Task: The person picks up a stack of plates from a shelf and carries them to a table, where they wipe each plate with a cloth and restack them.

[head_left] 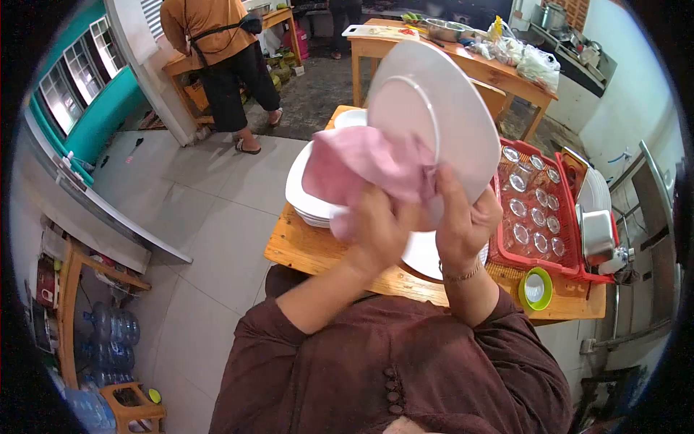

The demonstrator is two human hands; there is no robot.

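Note:
A white plate [466,101] is held up on its edge in front of me, its underside with the foot ring facing the camera. My right hand [466,224], with a bracelet at the wrist, is closed on the plate's lower edge. My left hand [379,228], slightly blurred, grips a pink cloth [347,166] that lies against the plate's underside. Behind the cloth, a stack of white plates [298,184] stands on the wooden table [289,242]. Below my hands, another white plate [423,253] lies on the table, partly covered by my right hand.
To the right, a red basket [506,258] holds several upturned glasses. A green bowl [525,296] sits near the table's front edge. Another person [210,36] stands at the back left. A second wooden table [365,49] bears bowls and plastic bags.

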